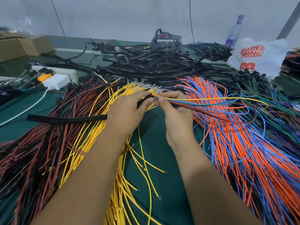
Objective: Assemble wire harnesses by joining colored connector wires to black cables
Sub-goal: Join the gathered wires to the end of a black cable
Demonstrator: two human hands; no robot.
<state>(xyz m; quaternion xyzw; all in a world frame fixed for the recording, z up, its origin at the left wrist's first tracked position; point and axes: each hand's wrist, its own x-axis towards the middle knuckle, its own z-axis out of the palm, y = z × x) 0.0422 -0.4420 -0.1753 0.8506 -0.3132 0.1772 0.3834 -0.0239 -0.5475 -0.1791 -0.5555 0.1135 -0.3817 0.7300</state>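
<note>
Both hands were busy: left hand [125, 109] gripped one black cable [68, 119], right hand [175, 108] pinched one mixed wire bundle [211, 102]. One bottle [234, 32] stood at the table's [155, 143] far edge.

White plastic bag [258, 56], far right: red print "SUPER MING". Bottle [233, 32] behind it: purple label, letters too blurred to read.

black cable [65, 119] mid-length hidden under left hand [125, 111]; bottle [233, 32] label blurred.
</note>
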